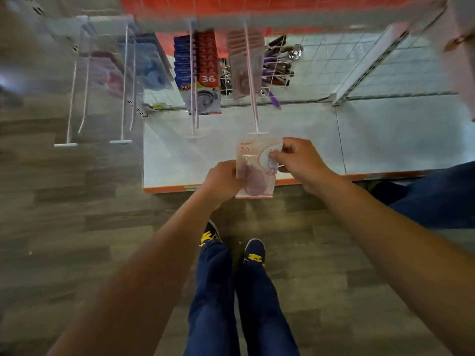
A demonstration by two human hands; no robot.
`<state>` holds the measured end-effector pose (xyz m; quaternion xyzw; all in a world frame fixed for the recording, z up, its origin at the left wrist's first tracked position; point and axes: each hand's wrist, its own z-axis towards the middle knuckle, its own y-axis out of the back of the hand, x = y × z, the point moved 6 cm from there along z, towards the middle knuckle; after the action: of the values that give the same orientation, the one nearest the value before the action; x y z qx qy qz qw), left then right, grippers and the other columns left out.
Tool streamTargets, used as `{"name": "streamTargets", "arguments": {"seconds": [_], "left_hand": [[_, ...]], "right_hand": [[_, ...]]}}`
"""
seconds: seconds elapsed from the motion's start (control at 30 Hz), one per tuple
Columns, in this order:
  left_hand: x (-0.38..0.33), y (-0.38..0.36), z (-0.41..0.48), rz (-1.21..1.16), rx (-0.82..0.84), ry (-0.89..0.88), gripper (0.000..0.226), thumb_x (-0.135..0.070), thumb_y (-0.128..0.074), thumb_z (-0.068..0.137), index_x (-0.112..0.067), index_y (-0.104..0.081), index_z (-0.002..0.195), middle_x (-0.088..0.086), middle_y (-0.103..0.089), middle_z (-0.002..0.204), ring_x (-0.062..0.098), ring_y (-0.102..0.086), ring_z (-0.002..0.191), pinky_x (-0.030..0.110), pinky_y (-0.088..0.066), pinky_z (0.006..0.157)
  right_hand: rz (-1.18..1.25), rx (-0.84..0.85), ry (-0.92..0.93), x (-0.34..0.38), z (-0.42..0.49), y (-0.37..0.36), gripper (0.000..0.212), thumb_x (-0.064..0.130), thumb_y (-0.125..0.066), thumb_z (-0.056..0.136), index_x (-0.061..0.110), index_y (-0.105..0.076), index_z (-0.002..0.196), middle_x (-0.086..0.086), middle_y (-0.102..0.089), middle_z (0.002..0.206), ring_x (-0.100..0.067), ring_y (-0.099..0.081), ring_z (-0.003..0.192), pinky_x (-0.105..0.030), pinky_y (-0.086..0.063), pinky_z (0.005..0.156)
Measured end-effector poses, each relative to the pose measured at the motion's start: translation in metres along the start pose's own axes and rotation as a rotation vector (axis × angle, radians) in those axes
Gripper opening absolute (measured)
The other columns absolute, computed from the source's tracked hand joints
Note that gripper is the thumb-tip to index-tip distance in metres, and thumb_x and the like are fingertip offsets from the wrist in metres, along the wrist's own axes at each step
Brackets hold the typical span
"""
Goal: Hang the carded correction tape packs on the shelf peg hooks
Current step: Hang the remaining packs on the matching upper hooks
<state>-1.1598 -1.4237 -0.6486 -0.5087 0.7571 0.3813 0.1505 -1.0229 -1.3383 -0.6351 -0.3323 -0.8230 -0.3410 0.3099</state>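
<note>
I hold a pink carded correction tape pack [253,164], marked 36, between both hands just below the tip of a long white peg hook [250,80]. My left hand [222,181] grips the pack's left edge low down. My right hand [295,159] pinches its upper right side. The card's top edge sits right at the hook's front crossbar; whether the hook is through the card's hole I cannot tell. Further back on that hook hang several pink packs [241,62]. On the hook to its left hang red and blue packs [201,73].
A white base shelf [295,129] with an orange front edge lies under the hooks. A wire basket [279,65] of purple-handled utensils sits behind. Bare peg hooks [123,93] stick out at the left. Another person in dark blue [437,194] is at the right. My feet stand on wood flooring.
</note>
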Motion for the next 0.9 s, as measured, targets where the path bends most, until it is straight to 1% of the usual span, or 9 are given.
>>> {"name": "streamTargets", "arguments": {"seconds": [0.17,0.3,0.37,0.43,0.57,0.7,0.77,0.83,0.9], "left_hand": [[0.008,-0.009,0.033,0.151,0.039,-0.022,0.037,-0.032,-0.061,0.093,-0.017,-0.059,0.127,0.004,-0.063,0.127,0.024,-0.061,0.110,0.030,-0.047,0.089],[0.000,0.004,0.056,0.240,-0.057,-0.065,0.033,-0.029,-0.059,0.094,-0.014,-0.062,0.123,0.006,-0.064,0.123,0.026,-0.060,0.108,0.034,-0.047,0.092],[-0.005,0.013,0.064,0.214,-0.116,-0.071,0.033,-0.029,-0.062,0.093,-0.013,-0.062,0.122,0.007,-0.065,0.121,0.026,-0.061,0.106,0.034,-0.049,0.090],[-0.006,0.020,0.070,0.153,-0.156,-0.065,0.036,-0.030,-0.065,0.091,-0.013,-0.063,0.123,0.005,-0.066,0.120,0.025,-0.062,0.104,0.034,-0.051,0.087],[-0.008,0.023,0.075,0.138,-0.169,-0.059,0.037,-0.028,-0.064,0.091,-0.011,-0.061,0.124,0.007,-0.064,0.121,0.028,-0.060,0.108,0.038,-0.050,0.092],[-0.012,0.019,0.078,0.170,-0.143,-0.065,0.037,-0.028,-0.061,0.093,-0.010,-0.060,0.125,0.010,-0.064,0.121,0.030,-0.060,0.106,0.040,-0.052,0.091],[-0.012,0.017,0.078,0.162,-0.153,-0.076,0.038,-0.026,-0.059,0.094,-0.010,-0.058,0.128,0.009,-0.063,0.126,0.029,-0.060,0.109,0.038,-0.051,0.090],[-0.013,0.019,0.080,0.115,-0.187,-0.088,0.039,-0.026,-0.059,0.095,-0.012,-0.056,0.131,0.007,-0.061,0.130,0.026,-0.058,0.112,0.030,-0.049,0.087],[-0.015,0.025,0.082,0.074,-0.245,-0.109,0.036,-0.026,-0.058,0.095,-0.013,-0.057,0.129,0.005,-0.061,0.128,0.022,-0.058,0.112,0.023,-0.045,0.081]], "right_hand": [[-0.049,0.034,-0.061,-0.021,0.032,-0.003,0.012,0.021,-0.062,0.091,0.014,-0.066,0.100,-0.003,-0.070,0.106,-0.021,-0.066,0.096,-0.043,-0.056,0.086],[-0.007,-0.005,-0.034,-0.014,0.049,0.006,0.013,0.020,-0.062,0.092,0.013,-0.066,0.101,-0.007,-0.070,0.106,-0.022,-0.066,0.095,-0.038,-0.056,0.086],[-0.014,-0.036,0.013,-0.005,0.054,0.010,0.020,0.021,-0.062,0.091,0.010,-0.067,0.107,-0.005,-0.069,0.104,-0.023,-0.066,0.094,-0.040,-0.056,0.087],[-0.077,-0.053,0.061,0.003,0.058,0.012,0.021,0.023,-0.062,0.091,0.011,-0.068,0.107,-0.005,-0.069,0.106,-0.023,-0.067,0.093,-0.042,-0.056,0.087],[-0.163,-0.073,0.108,0.012,0.063,0.010,0.021,0.025,-0.061,0.092,0.012,-0.070,0.105,-0.008,-0.069,0.113,-0.024,-0.066,0.094,-0.043,-0.056,0.087],[-0.294,-0.072,0.135,0.016,0.064,0.008,0.023,0.023,-0.057,0.094,0.008,-0.069,0.108,-0.011,-0.068,0.110,-0.026,-0.064,0.096,-0.035,-0.053,0.089],[-0.333,-0.070,0.145,0.016,0.065,0.007,0.023,0.022,-0.055,0.095,0.008,-0.069,0.108,-0.013,-0.068,0.110,-0.027,-0.064,0.097,-0.033,-0.051,0.086],[-0.325,-0.093,0.140,0.015,0.067,0.008,0.025,0.024,-0.056,0.095,0.008,-0.069,0.109,-0.012,-0.068,0.114,-0.026,-0.063,0.097,-0.032,-0.051,0.085],[-0.310,-0.116,0.132,0.014,0.071,0.009,0.026,0.026,-0.056,0.095,0.009,-0.068,0.112,-0.011,-0.068,0.115,-0.026,-0.063,0.098,-0.032,-0.050,0.085]]}}
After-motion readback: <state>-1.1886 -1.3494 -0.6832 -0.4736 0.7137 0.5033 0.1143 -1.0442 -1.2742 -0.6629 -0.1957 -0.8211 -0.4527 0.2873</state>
